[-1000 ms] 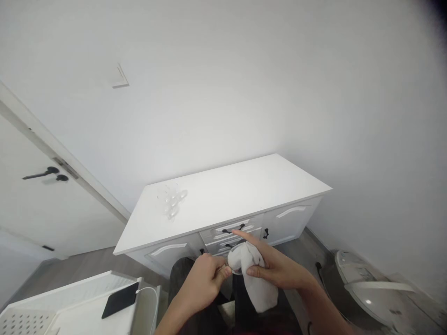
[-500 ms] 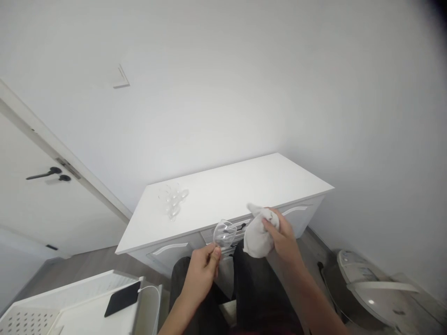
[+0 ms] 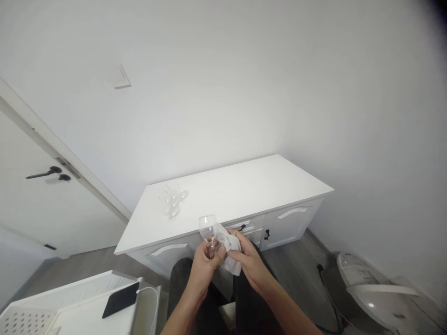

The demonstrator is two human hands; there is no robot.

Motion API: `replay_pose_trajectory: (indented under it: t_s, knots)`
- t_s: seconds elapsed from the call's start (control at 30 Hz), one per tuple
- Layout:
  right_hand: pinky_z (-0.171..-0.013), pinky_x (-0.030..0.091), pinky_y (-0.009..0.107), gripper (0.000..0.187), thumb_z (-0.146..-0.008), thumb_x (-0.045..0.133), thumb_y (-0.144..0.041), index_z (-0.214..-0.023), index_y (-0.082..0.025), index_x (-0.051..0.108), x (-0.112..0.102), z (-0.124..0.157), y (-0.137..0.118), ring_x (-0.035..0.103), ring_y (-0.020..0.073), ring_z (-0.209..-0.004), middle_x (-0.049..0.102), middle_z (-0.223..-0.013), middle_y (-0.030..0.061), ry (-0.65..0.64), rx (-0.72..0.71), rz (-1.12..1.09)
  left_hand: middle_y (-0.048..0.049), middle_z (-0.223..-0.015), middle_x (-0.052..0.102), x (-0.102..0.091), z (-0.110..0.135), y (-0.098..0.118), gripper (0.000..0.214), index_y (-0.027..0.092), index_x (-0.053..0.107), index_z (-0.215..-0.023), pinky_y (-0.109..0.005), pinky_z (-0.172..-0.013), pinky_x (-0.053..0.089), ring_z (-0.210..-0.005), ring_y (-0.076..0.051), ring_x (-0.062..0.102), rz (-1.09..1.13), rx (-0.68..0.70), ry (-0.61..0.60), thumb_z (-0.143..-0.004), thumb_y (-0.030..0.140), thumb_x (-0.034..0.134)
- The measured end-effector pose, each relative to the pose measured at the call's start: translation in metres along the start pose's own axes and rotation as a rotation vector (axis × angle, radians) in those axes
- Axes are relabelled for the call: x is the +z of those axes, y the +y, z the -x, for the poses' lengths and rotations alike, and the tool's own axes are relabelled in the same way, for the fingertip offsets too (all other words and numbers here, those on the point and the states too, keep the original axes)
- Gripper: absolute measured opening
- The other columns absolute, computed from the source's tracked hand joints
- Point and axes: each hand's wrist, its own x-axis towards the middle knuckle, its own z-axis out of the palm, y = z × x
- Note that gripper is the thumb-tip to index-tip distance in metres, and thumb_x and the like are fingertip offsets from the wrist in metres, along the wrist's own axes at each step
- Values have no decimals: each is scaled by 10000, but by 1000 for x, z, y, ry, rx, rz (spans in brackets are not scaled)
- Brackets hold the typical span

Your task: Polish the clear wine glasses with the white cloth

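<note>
A clear stemmed glass stands nearly upright above my lap, in front of the cabinet's front edge. Around its lower part my left hand is closed, and the fingers hide some of the stem. My right hand grips a crumpled white cloth right beside the glass. The cloth touches the glass's right side or lies just behind it; I cannot tell which. Several more clear glasses stand close together at the left of the white cabinet top.
Lower left, a white cart carries a dark phone with a white cable. At the lower right a rice cooker-like appliance sits by the wall with a black cord. A white door with a black handle is at the left.
My right hand has brought the cloth left and down to the glass. The glass has moved slightly left and turned more upright in my left hand.
</note>
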Motion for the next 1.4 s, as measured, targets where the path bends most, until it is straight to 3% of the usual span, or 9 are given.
replay_pose_trajectory:
  t_s: [0.1,0.27,0.47,0.63,0.73,1.03,1.1,1.23,1.4]
  knots:
    - [-828,464,300,402,-769,825,-217,-1149,-243,694,-3,2,0,622,212,-923,698,-992,11,31,71,-57,-15,-820,646,-6,1,-5,403,146,649,-940,-253,-730,481,-758,-154,596,-69,29,68,-801,467,848]
    - [-713,421,262,290,-869,805,-372,-770,-193,600,-11,1,-1,535,149,-755,632,-836,6,28,78,-219,76,-641,409,-18,-1,-13,486,194,457,-738,-201,-570,339,-585,-80,390,-200,91,236,-825,528,801]
    - [-622,363,260,433,-886,805,-378,-688,-223,453,-29,0,-11,403,131,-616,462,-618,-53,101,-46,-42,71,-609,418,-32,-12,11,506,200,471,-707,-200,-521,324,-541,-81,389,-280,129,300,-803,599,766]
    - [-758,468,302,278,-865,817,-464,-984,-267,660,-25,4,-10,590,179,-860,665,-980,12,57,65,27,71,-603,415,-36,-10,30,508,196,499,-720,-207,-529,344,-527,-82,387,-292,53,65,-781,618,775]
    - [-962,476,369,496,-846,824,-514,-1270,-304,678,-20,4,12,616,252,-1187,697,-1276,77,-48,50,130,47,-645,464,-28,-3,24,432,176,579,-788,-224,-573,370,-580,-106,429,-390,43,-66,-835,577,733]
    - [-851,473,370,343,-997,596,-482,-908,-231,812,-42,-6,14,668,251,-854,783,-882,61,62,-281,862,39,-645,448,-34,-4,8,381,192,505,-710,-256,-609,295,-619,-129,413,-795,103,-21,-919,490,616]
    - [-707,429,316,406,-993,589,-497,-765,-203,752,-46,-6,9,588,203,-706,697,-718,30,28,-207,898,40,-643,453,-38,-8,4,375,198,497,-712,-258,-611,295,-616,-133,421,-809,94,-6,-919,490,607]
    - [-583,355,269,454,-865,744,-565,-666,-161,689,-49,-3,9,484,147,-586,599,-614,1,-158,201,464,41,-629,468,-45,-15,-11,400,209,484,-709,-261,-612,309,-605,-144,445,-764,93,50,-916,532,597]
    - [-820,519,408,457,-947,580,-613,-1097,-220,758,-35,-3,10,672,276,-971,743,-1110,108,8,100,-96,-5,-674,616,-42,-10,-14,498,181,660,-948,-302,-698,427,-669,-212,596,-600,62,106,-979,647,487]
